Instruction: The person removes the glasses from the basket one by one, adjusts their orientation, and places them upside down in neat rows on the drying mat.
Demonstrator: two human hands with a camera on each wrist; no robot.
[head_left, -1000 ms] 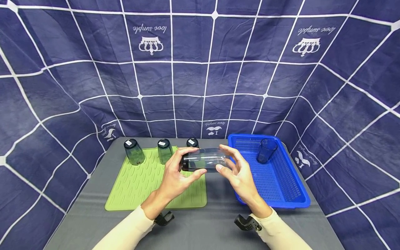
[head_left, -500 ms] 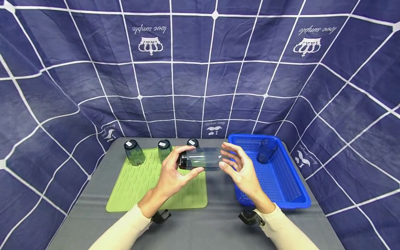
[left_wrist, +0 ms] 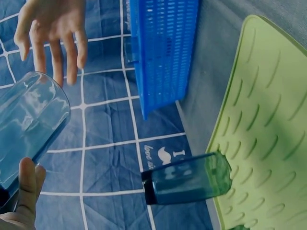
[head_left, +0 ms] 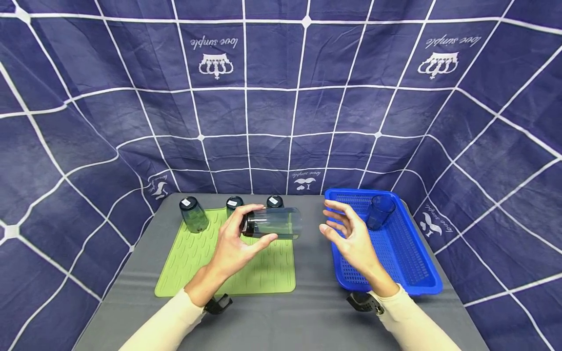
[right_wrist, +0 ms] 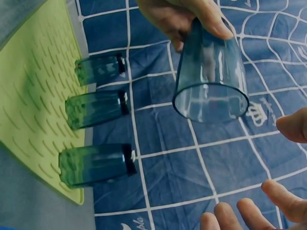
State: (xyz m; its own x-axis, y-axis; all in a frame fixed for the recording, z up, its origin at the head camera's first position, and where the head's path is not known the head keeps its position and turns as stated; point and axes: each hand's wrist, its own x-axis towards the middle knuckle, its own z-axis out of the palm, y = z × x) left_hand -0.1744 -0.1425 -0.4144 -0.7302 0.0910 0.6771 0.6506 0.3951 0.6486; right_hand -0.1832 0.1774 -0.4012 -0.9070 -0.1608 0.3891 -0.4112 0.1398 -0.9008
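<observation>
My left hand (head_left: 230, 248) holds a clear bluish drinking glass (head_left: 276, 223) around its dark base, thumb on the near side. The glass lies sideways in the air over the mat's right part, its mouth facing right. My right hand (head_left: 353, 241) hovers to the right of that mouth, fingers spread and loosely bent, touching nothing. In the right wrist view the glass's rim (right_wrist: 211, 85) stands apart from the right fingertips (right_wrist: 228, 215). Three similar glasses stand upside down along the back: the left one (head_left: 193, 214), a middle one (head_left: 234, 204) and a right one (head_left: 274, 200), partly hidden.
A green ridged drying mat (head_left: 272, 273) lies on the grey table (head_left: 281, 317). At the right stands a blue perforated basket (head_left: 432, 285), with one glass (head_left: 380, 212) leaning in its back part. A dark blue checked cloth (head_left: 272, 112) hangs behind and at both sides.
My right hand has let go of the glass's rim end and drawn away to the right. My left hand has carried the glass slightly left.
</observation>
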